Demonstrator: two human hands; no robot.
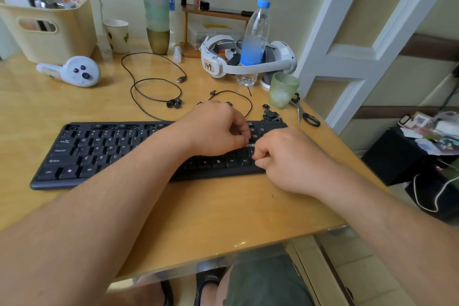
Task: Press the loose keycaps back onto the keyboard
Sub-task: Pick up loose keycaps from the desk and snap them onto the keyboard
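Both hands rest curled on the keyboard point(99, 151); left hand point(218, 129) beside right hand point(285, 159), any held keycap hidden.

black keyboard point(111, 151), blue-capped bottle point(254, 40), green cup point(282, 90), cream basket point(49, 30)
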